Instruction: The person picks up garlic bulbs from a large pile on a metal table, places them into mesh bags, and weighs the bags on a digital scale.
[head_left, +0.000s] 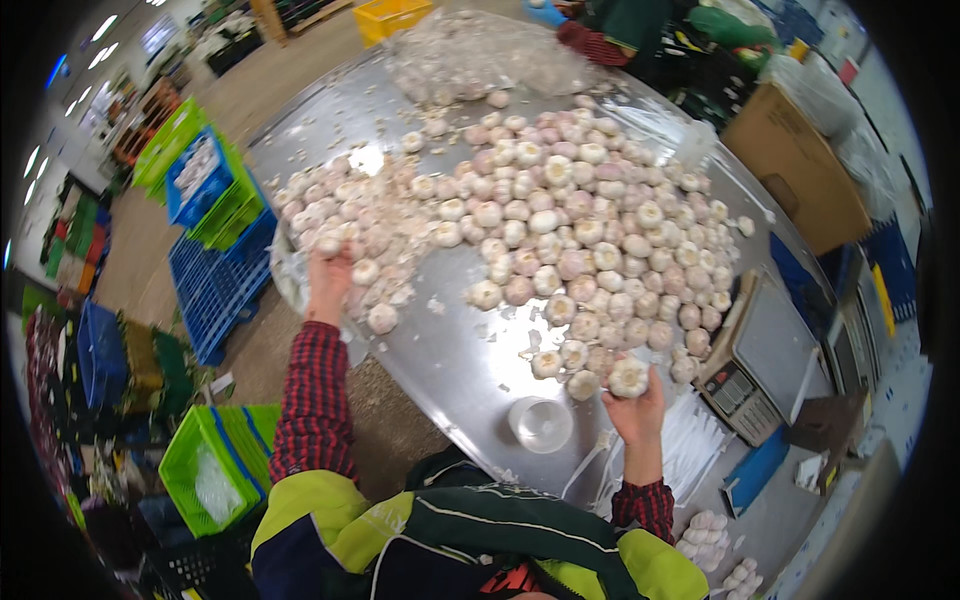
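My right hand (639, 412) holds a large white garlic bulb (628, 377) in its fingertips at the near edge of a wide heap of garlic bulbs (577, 202). Over on the left, my left hand (328, 281) has its fingers around another garlic bulb (328, 243), among bulbs and loose papery skins (390, 214) at the table's edge. Both lots of garlic rest on a stainless steel table (442, 330). Between my hands and closer to me stands a clear plastic tub (540, 424). White plastic strips (686, 442) lie beside my right wrist.
A bench scale (757, 360) and a cardboard box (799, 169) stand at the right. Across the table are a clear bag of garlic (480, 56) and another person's blue-gloved hand (545, 13). Green crates (214, 472) and a blue pallet (217, 285) are on the left.
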